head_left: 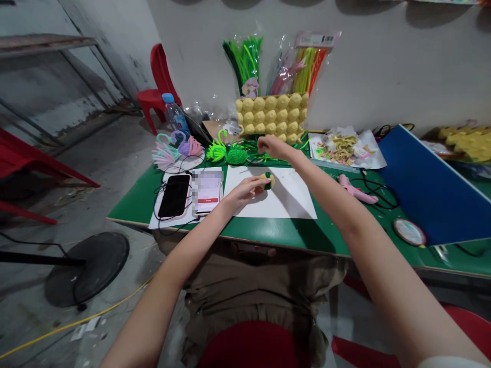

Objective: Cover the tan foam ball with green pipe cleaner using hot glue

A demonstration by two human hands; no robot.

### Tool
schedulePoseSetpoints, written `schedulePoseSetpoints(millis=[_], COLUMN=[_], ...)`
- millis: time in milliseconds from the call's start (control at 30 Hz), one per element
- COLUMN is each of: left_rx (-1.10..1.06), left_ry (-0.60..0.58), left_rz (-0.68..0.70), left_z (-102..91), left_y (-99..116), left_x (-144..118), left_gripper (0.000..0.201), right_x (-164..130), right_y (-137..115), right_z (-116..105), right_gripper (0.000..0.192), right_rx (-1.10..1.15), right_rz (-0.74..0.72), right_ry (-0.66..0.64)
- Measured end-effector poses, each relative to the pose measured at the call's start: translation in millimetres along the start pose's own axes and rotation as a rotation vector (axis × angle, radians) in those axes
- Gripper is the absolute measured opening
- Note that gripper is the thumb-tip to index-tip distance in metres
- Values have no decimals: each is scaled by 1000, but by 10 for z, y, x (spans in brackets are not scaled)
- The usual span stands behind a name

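Meanwhile, a small yellow-and-green fuzzy pipe-cleaner ball [266, 180] is pinched on the white paper sheet [291, 202].

Its loose green wrap could be unwound if the ball is rolled under the left hand [245, 190], whose fingertips are closed on it. The right hand [273, 147] is curled by the green pipe-cleaner stems [264, 153]; whether anything is gripped cannot be told.

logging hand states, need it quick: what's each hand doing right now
Left hand: closed on a small yellow and green ball over the white sheet.
Right hand: fingers curled at the green stems; grip cannot be told.
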State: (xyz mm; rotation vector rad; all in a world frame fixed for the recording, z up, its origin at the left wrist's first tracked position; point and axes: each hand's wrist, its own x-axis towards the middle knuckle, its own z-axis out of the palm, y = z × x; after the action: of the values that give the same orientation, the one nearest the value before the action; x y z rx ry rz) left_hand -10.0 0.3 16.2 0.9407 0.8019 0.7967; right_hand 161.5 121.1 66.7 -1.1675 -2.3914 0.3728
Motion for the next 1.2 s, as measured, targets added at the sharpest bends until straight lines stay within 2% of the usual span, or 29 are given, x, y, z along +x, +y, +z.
schedulePoseSetpoints(millis=[167, 233, 333, 400, 467, 533, 667, 800, 867, 933, 1067, 1200], left_rx=[-49, -66, -82, -107, -170, -208, -258, -339, -362, -350, -247, -134], left_ry=[63, 63, 61, 69, 89, 86, 80, 59, 56, 62, 40, -56], left_rz=[-1, 8, 13, 6, -17, -36, -85, -113, -121, -137, -200, -241], left_z=[33, 38, 22, -3, -33, -61, -81, -50, -26, -7, 3, -3], left_y=[13, 25, 37, 36, 30, 26, 46, 85, 100, 108, 102, 89], left_x=[-26, -31, -23, -4, 22, 45, 48, 6, -13, -25, -13, 7], left_gripper=[35, 37, 36, 35, 33, 33, 34, 30, 29, 29, 29, 33], right_x=[5, -74, -345, -603, -868, -1091, -1316, -1308, -1277, -1254, -1242, -1241], right_y=[-107, -170, -340, -480, -583, -603, -427, -325, -360, -415, -502, -595], right_z=[-661, -894, -1129, -1185, -1152, -1030, -569, -54, 109, 183, 173, 175], right_gripper=[7, 23, 49, 48, 36, 29, 41, 48, 48, 51, 48, 44], right_rx=[58, 192, 458, 523, 487, 474, 477, 806, 943, 994, 906, 880], right_rz=[15, -38, -156, -162, -160, -141, 10, 253, 301, 293, 226, 187], right_ry=[346, 492, 658, 765, 776, 788, 787, 726, 736, 774, 865, 823])
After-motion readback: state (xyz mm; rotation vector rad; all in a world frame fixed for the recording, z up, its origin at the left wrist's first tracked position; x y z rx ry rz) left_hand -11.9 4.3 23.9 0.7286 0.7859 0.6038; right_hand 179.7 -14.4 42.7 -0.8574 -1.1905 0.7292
